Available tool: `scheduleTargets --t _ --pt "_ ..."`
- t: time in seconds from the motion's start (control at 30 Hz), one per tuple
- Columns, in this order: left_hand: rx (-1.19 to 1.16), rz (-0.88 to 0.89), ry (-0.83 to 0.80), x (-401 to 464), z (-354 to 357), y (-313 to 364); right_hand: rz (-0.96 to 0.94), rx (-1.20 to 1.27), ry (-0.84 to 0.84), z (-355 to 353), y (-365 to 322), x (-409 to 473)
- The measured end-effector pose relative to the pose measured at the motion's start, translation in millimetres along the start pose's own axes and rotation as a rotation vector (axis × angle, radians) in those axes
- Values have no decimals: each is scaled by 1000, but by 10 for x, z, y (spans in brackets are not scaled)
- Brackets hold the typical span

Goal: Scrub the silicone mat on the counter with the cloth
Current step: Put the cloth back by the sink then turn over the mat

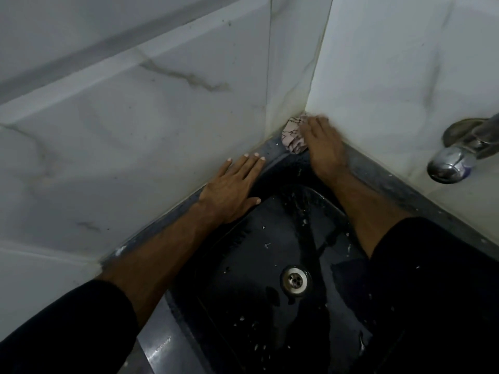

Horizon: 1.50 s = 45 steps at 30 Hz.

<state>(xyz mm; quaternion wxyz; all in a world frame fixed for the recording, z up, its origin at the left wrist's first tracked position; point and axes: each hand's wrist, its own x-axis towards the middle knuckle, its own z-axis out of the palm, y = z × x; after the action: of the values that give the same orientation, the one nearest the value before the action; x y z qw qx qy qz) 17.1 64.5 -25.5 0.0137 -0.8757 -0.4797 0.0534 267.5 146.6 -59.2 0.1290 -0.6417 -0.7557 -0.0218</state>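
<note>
Mat: no mat can be made out in the head view; the only dark surface is a wet black sink set into a corner of white marbled wall tiles.
Cloth: a crumpled pale cloth with dark thread-like lines sits right in the far corner, on the ledge where the two walls meet, touching both walls.
Right hand: the right hand presses on the cloth from the right, fingers laid over it; the fingertips are blurred, so how firmly they close on it cannot be told.
Left hand: the left hand lies flat and open on the sink's left rim, fingers spread and straight, holding nothing.
Sleeves: both forearms come out of dark sleeves.
Drain: a metal drain sits in the sink floor, with pale specks and water around it.
Tap: a chrome tap juts from the right wall, well apart from the cloth.
</note>
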Motion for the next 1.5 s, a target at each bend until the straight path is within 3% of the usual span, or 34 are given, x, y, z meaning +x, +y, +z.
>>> scheduleTargets --t 0.23,0.4,0.73,1.0,1.5 --pt "-9 -19 -7 -31 -53 82 24 -3 -224 -65 32 -80" --pt "-72 -39 34 -125 -218 261 89 106 -129 -388 -43 -471" --pt "-188 24 98 -780 -676 1126 238 96 -115 -1067 -311 -2094" --pt "-222 164 121 -1301 -804 2305 352 99 -27 -1672 -114 -3393" --pt "-325 426 93 -2273 -809 5241 726 59 61 -2718 982 -6541"
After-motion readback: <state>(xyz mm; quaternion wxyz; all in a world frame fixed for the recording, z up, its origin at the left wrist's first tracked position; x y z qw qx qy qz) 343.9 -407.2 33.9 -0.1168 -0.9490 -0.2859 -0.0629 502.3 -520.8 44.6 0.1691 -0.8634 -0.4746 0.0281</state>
